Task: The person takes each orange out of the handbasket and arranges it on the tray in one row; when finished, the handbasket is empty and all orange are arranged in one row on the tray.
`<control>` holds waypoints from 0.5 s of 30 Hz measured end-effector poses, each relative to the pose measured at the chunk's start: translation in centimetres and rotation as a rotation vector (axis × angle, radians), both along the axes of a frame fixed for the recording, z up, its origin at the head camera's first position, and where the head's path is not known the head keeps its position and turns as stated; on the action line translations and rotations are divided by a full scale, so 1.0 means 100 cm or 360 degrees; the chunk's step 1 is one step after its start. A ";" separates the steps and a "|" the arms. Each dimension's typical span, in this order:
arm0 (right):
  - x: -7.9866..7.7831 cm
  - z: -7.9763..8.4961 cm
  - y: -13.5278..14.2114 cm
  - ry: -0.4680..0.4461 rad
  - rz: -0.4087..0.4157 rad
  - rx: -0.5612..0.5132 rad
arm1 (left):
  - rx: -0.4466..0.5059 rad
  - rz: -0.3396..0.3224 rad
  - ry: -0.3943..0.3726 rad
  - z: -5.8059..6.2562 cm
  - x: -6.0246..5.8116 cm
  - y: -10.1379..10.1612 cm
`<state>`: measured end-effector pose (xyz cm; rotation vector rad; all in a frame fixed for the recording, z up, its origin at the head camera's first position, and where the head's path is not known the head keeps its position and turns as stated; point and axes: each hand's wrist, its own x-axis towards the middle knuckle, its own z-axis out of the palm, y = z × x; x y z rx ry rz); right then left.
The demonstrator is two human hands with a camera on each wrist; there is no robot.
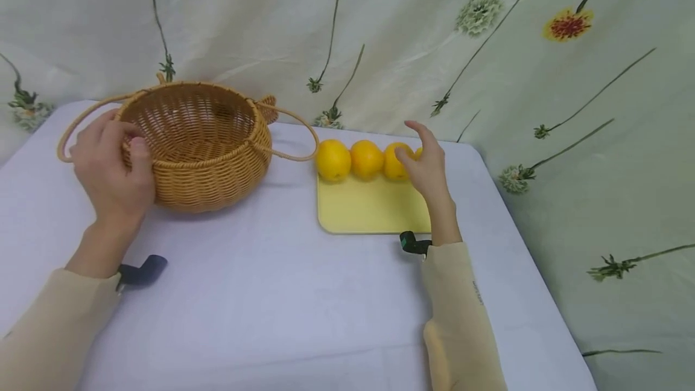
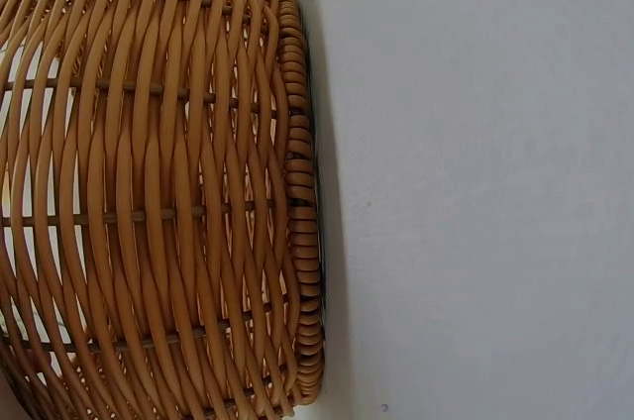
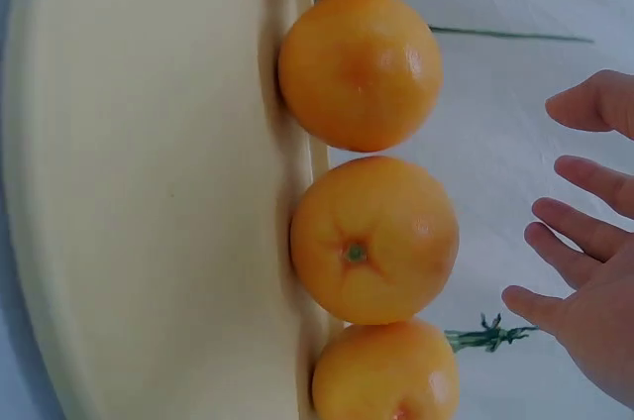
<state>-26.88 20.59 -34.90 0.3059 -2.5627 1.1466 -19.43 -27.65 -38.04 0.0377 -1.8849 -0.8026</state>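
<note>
On the left of the head view, my left hand (image 1: 115,168) grips the rim of a brown wicker basket (image 1: 214,177), its fingers curled over the edge. The basket's woven side (image 2: 149,182) fills much of the left wrist view. My right hand (image 1: 431,168) hovers over the right end of a row of oranges (image 1: 367,159), thumb and fingers spread, holding nothing. Several oranges line the far edge of a pale yellow tray (image 1: 369,207). In the right wrist view, the spread fingers of the right hand (image 3: 599,242) stand apart from the nearest orange (image 3: 376,242).
Two looped handles fold outward from the basket, the right handle (image 1: 295,155) reaching close to the leftmost orange. A white cloth (image 1: 260,306) covers the table. Behind it hangs a flower-patterned curtain (image 1: 391,29).
</note>
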 end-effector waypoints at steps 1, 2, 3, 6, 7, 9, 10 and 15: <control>0.002 0.001 -0.003 0.0011 0.0038 0.0014 | 0.0000 -0.0002 0.0002 0.000 -0.001 0.000; 0.004 0.002 -0.005 0.0022 0.0071 0.0025 | 0.0001 -0.0004 0.0002 -0.001 -0.002 0.000; 0.006 0.002 -0.006 0.0033 0.0100 0.0037 | -0.0003 -0.0006 -0.0002 -0.001 -0.002 0.000; 0.013 0.000 -0.003 0.0054 0.0153 0.0101 | 0.0006 -0.0007 -0.0005 -0.002 -0.004 -0.001; 0.015 -0.001 -0.001 0.0060 0.0162 0.0129 | 0.0009 -0.0006 -0.0006 -0.003 -0.004 -0.001; 0.022 -0.003 0.005 0.0071 0.0173 0.0174 | 0.0007 -0.0006 -0.0010 -0.004 -0.004 -0.002; 0.025 -0.005 0.009 0.0072 0.0174 0.0195 | 0.0005 -0.0007 -0.0010 -0.005 -0.005 -0.002; 0.037 -0.010 0.028 0.0055 0.0141 0.0292 | -0.0003 -0.0046 -0.0002 -0.006 -0.007 -0.001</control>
